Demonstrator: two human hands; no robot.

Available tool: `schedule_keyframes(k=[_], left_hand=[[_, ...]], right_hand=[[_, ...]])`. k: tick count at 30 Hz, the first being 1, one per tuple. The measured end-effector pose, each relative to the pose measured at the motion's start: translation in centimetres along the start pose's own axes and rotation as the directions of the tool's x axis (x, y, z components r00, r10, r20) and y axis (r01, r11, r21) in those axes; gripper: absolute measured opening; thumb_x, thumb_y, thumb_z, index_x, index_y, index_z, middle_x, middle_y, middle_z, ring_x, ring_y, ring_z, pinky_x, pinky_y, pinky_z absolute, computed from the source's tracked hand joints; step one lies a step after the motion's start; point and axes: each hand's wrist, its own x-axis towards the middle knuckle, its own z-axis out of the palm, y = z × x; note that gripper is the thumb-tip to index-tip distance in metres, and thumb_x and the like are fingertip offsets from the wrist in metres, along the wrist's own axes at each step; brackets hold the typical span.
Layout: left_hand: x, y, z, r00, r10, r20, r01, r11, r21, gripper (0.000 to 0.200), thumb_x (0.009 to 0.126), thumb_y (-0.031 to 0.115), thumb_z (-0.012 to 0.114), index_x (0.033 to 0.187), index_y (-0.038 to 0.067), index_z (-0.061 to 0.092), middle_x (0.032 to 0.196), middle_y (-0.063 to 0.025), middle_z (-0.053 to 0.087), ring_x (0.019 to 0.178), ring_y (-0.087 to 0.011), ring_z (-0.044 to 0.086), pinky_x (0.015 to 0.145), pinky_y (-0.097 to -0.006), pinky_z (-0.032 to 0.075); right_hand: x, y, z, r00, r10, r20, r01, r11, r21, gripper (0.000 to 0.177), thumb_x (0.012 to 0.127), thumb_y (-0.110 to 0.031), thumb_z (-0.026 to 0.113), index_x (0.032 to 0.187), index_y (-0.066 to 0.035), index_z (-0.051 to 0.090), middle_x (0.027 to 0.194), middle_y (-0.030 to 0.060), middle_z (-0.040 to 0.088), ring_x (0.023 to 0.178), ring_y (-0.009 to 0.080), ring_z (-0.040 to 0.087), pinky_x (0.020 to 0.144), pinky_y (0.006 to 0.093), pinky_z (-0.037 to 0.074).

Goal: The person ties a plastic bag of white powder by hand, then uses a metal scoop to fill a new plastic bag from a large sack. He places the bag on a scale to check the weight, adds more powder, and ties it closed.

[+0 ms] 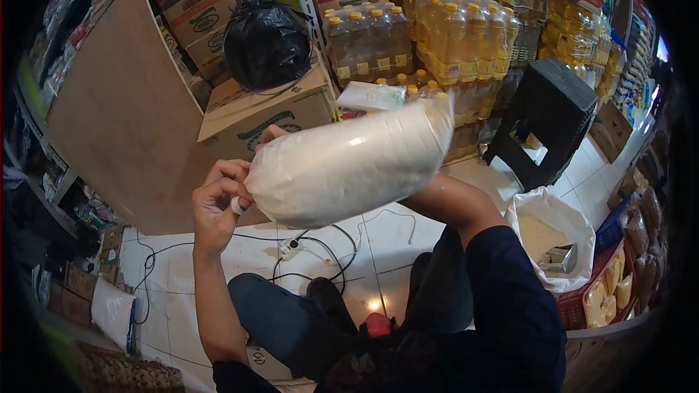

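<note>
A plump clear plastic bag of white powder or fine grains (349,164) hangs sideways in front of me, its far right end blurred. My left hand (220,200) is closed at the bag's left end, fingers pinching the gathered plastic. Something small and white (237,206) shows at its thumb; I cannot make out what it is. My right hand (272,135) is mostly hidden behind the bag, with my forearm passing under it. A few of its curled fingers show over the top edge near the gathered end, against the plastic.
An open white sack (557,276) with pale contents stands at right, beside a red basket (601,284) of packets. A black stool (546,120), bottled oil packs (466,36) and a carton (269,113) under a black bag (267,44) stand ahead. Cables (320,247) cross the tiled floor.
</note>
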Motion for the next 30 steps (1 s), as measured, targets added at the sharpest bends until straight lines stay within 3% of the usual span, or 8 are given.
schedule_keyframes(k=[6,7,9,15,18,22,23,30], left_hand=[[0.9,-2.8,0.4,0.99,-0.114,0.078,0.11,0.993,0.053,0.02,0.077,0.014,0.073,0.069,0.003,0.058,0.095,-0.0067,0.052,0.102,-0.0211,0.052,0.09,-0.0323,0.04],[1.3,-3.6,0.7,0.989,-0.089,0.122,0.072,0.988,0.138,0.014,0.076,0.009,0.071,0.069,0.003,0.059,0.093,-0.0056,0.051,0.098,-0.0193,0.051,0.089,-0.0307,0.04],[1.6,-3.8,2.8,0.957,-0.098,0.272,0.049,0.982,0.182,0.004,0.071,0.003,0.068,0.073,0.003,0.065,0.089,-0.0029,0.045,0.09,-0.0167,0.046,0.08,-0.0278,0.04],[-5.5,-10.9,8.1,0.901,-0.22,0.375,0.034,0.896,0.443,0.01,0.068,0.0,0.068,0.077,0.005,0.069,0.086,-0.0012,0.047,0.085,-0.0145,0.048,0.073,-0.0261,0.04],[-7.2,-13.7,9.3,0.842,-0.508,0.18,0.443,0.843,0.305,0.011,0.07,-0.002,0.067,0.078,0.005,0.07,0.082,-0.0019,0.05,0.077,-0.0128,0.049,0.068,-0.0254,0.041],[-11.2,-21.2,11.1,0.777,-0.619,0.111,0.625,0.78,-0.021,0.01,0.08,-0.003,0.062,0.087,0.0,0.068,0.088,-0.0039,0.064,0.079,-0.0117,0.059,0.071,-0.0238,0.046],[-11.8,-22.3,11.9,0.689,-0.713,0.129,0.724,0.685,-0.082,0.011,0.082,-0.001,0.063,0.091,0.0,0.067,0.089,-0.0062,0.067,0.081,-0.0132,0.062,0.071,-0.0253,0.049],[-17.1,-28.3,19.6,0.516,-0.826,0.228,0.841,0.438,-0.317,0.008,0.079,0.0,0.067,0.086,0.0,0.065,0.083,-0.0067,0.065,0.07,-0.0141,0.062,0.064,-0.0264,0.052]], right_hand=[[0.3,0.0,0.9,0.966,-0.215,0.141,0.243,0.943,-0.227,0.028,0.086,-0.026,0.053,0.109,-0.012,0.058,0.097,0.0071,0.062,0.096,0.02,0.057,0.084,0.0383,0.039],[-0.8,-0.2,1.9,0.965,-0.228,-0.128,0.215,0.971,-0.107,0.019,0.078,-0.023,0.056,0.091,-0.012,0.062,0.078,0.0032,0.06,0.082,0.022,0.055,0.075,0.0356,0.035],[-3.2,-0.5,2.4,0.979,-0.171,-0.116,0.166,0.985,-0.053,0.016,0.074,-0.019,0.063,0.085,-0.009,0.06,0.078,0.0055,0.059,0.08,0.024,0.056,0.078,0.0359,0.038],[-12.0,-1.2,9.7,0.954,0.2,0.223,-0.216,0.975,0.051,0.013,0.082,-0.016,0.055,0.088,-0.009,0.063,0.074,0.0134,0.064,0.073,0.0329,0.062,0.068,0.0454,0.045],[-12.7,-1.0,11.9,0.908,0.356,0.221,-0.407,0.874,0.264,0.015,0.085,-0.016,0.052,0.089,-0.006,0.062,0.072,0.0182,0.063,0.069,0.0388,0.06,0.065,0.0476,0.046],[-14.0,0.7,15.2,0.825,0.46,0.328,-0.525,0.839,0.144,0.02,0.085,-0.021,0.052,0.086,-0.004,0.063,0.079,0.0207,0.064,0.075,0.0393,0.061,0.069,0.0476,0.047],[-14.9,1.7,16.7,0.806,0.465,0.366,-0.537,0.835,0.12,0.022,0.084,-0.023,0.053,0.085,-0.004,0.065,0.082,0.0195,0.065,0.078,0.0388,0.062,0.071,0.0468,0.048],[-20.9,3.9,21.1,0.492,0.496,0.715,-0.643,0.761,-0.085,0.024,0.081,-0.024,0.053,0.088,-0.008,0.069,0.087,0.0177,0.067,0.085,0.0357,0.063,0.076,0.043,0.048]])
